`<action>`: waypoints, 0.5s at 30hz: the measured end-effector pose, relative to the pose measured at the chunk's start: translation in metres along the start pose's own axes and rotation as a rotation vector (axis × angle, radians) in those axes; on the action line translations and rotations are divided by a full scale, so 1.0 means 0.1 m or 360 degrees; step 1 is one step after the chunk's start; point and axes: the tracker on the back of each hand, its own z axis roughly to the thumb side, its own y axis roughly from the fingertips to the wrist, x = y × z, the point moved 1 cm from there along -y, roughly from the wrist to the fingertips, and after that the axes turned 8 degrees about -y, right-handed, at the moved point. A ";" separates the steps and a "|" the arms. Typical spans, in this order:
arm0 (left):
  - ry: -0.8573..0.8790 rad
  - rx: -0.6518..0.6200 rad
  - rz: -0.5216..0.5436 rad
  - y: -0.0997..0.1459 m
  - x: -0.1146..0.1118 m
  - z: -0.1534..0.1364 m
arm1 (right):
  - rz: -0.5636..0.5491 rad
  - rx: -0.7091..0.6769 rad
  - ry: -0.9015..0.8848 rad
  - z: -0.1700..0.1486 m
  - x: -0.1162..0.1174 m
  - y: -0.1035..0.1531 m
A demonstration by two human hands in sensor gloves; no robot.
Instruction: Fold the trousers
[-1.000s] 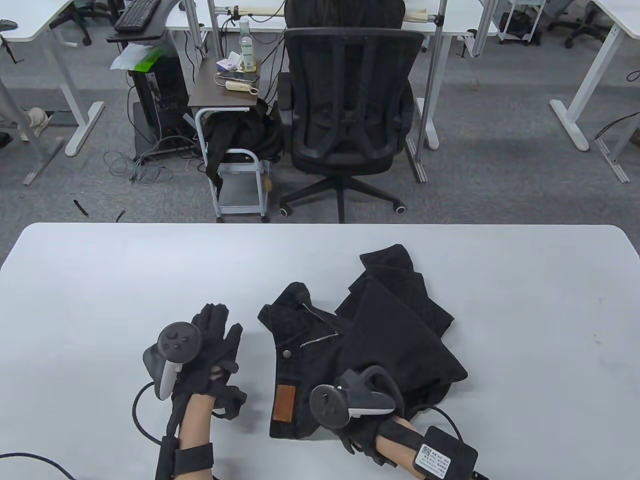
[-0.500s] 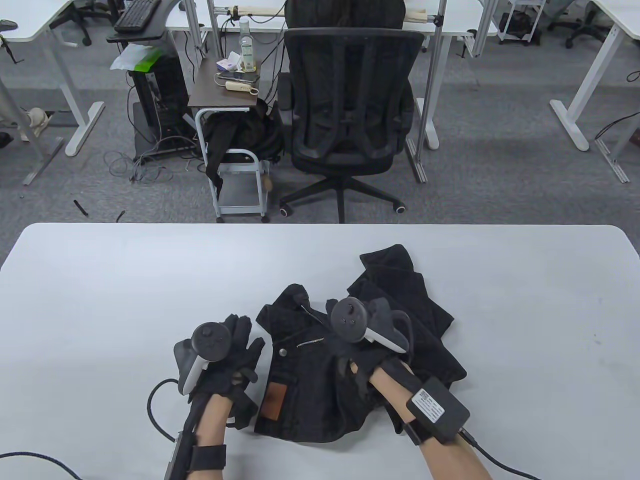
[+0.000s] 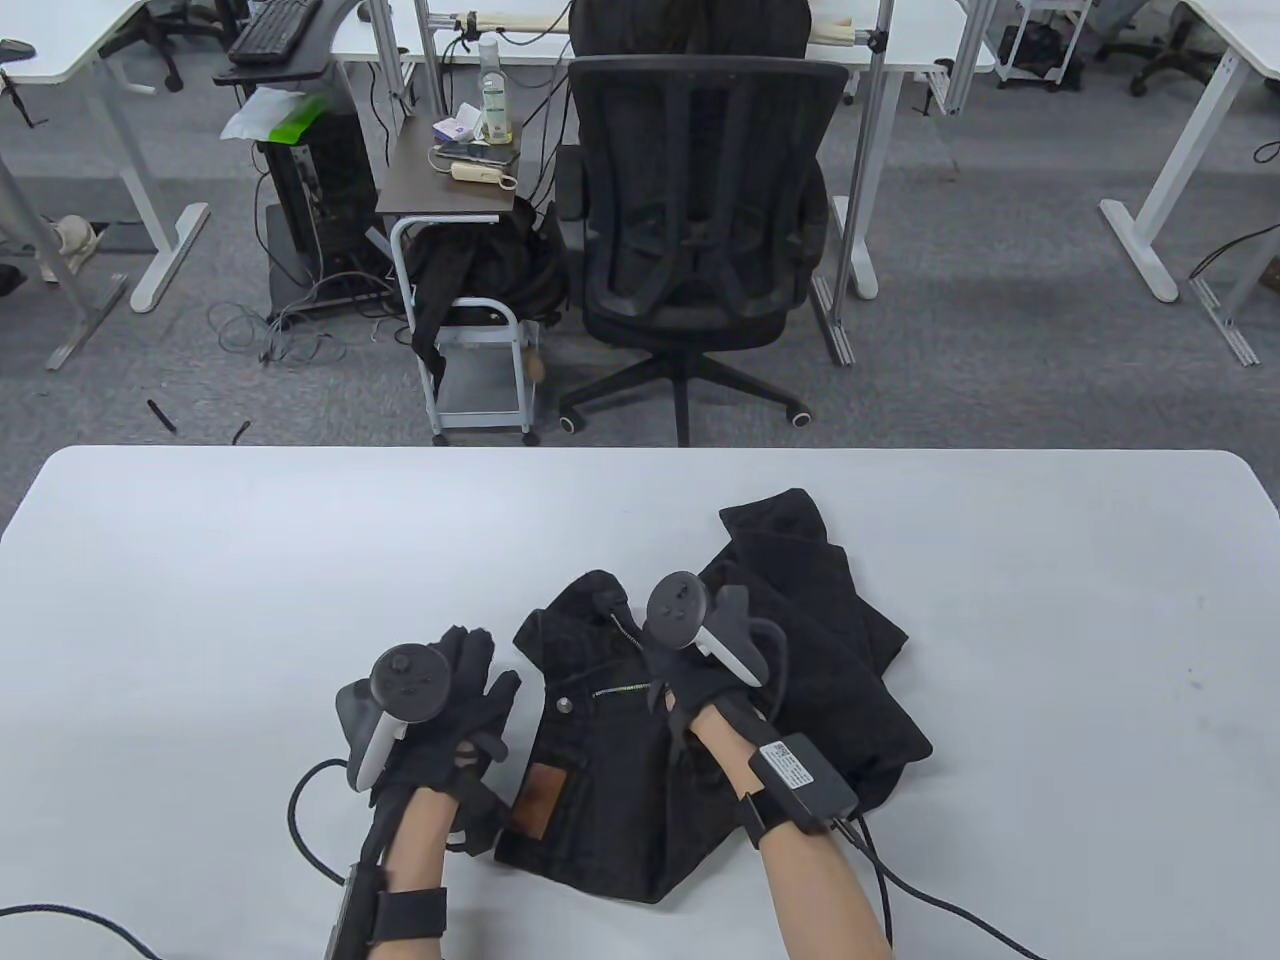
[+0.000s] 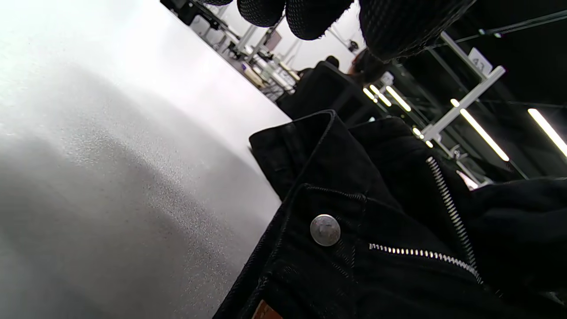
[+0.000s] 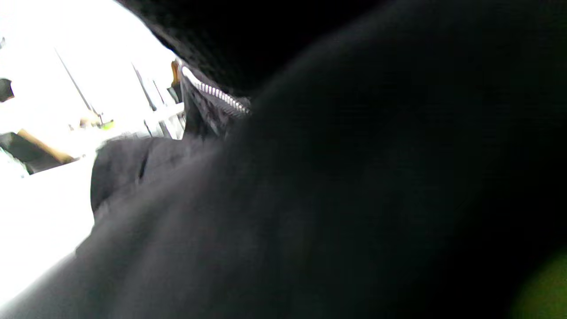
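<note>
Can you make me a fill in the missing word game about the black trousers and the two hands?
1. The black trousers lie on a white ____.
2. The zipper of the trousers is ____, not zipped up.
3. The ____ hand rests on top of the trousers near the zipper.
4. The left hand is beside the trousers, over the bare table, and holds ____.

Missing words: table; open; right; nothing

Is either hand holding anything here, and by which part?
The right hand rests on the trousers beside the open zip; a grip cannot be told. The left hand holds nothing.
</note>
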 end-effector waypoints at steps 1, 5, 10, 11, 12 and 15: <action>0.0005 0.0001 0.0010 0.00 0.01 -0.01 | -0.0125 -0.0019 -0.0097 -0.01 -0.11 0.03; 0.0047 -0.0003 0.0092 0.01 0.09 -0.02 | -0.0613 -0.0295 -0.0264 0.10 -0.46 0.28; 0.0078 0.0008 0.0143 0.02 0.14 -0.06 | 0.0175 -0.0446 -0.0003 0.27 -0.15 0.40; 0.0080 0.0015 0.0125 0.02 0.13 -0.07 | 0.0180 -0.0485 0.0088 0.26 -0.10 0.40; 0.0074 0.0018 0.0114 0.01 0.11 -0.07 | 0.0133 -0.0478 0.0159 0.25 -0.10 0.41; -0.0013 -0.0007 0.0004 -0.02 -0.02 -0.01 | 0.0134 -0.0348 0.0265 0.09 -0.13 0.38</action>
